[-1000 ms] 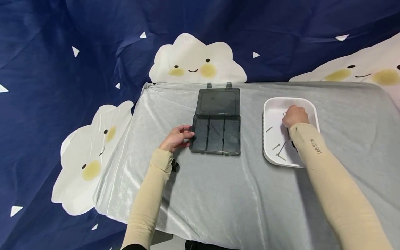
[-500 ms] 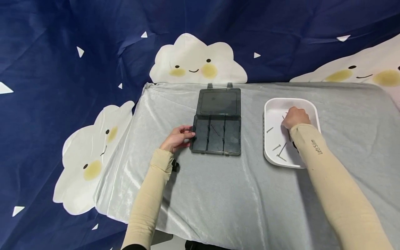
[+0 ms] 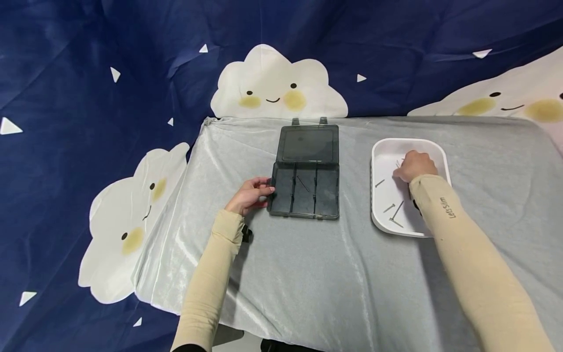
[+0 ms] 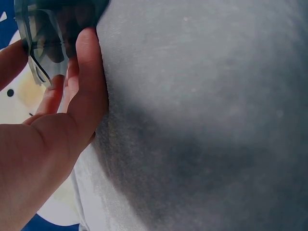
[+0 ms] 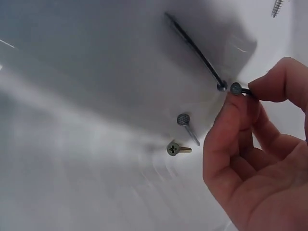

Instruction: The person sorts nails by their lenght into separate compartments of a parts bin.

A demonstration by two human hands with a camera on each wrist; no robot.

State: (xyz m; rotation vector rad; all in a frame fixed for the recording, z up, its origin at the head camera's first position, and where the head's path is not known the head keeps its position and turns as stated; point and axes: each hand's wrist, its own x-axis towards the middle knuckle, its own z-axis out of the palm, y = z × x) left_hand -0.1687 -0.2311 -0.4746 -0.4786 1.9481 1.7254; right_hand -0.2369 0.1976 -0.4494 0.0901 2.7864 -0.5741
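Observation:
My right hand (image 3: 415,165) is inside the white tray (image 3: 377,215). In the right wrist view its thumb and fingertips pinch a nail (image 5: 236,88) just below the dark round head. A long dark nail (image 5: 195,48) lies beside the fingertips, and a textured-head nail (image 5: 183,120) and a cross-head screw (image 5: 173,148) lie near them. My left hand (image 3: 249,194) grips the left side of a dark see-through compartment box (image 3: 281,195), thumb on its edge. The box lies with its lid (image 3: 310,143) folded back. One thin nail (image 3: 302,184) rests in its middle compartment.
Several other nails and screws lie in the tray, including a screw (image 3: 389,208) near its front left. Grey cloth (image 3: 303,274) covers the table under tray and box. A blue curtain (image 3: 145,29) with cloud prints hangs behind and to the left.
My right hand has shifted very slightly within the tray, and its fingertips now stick out a little further left. The left hand stays in place on the box.

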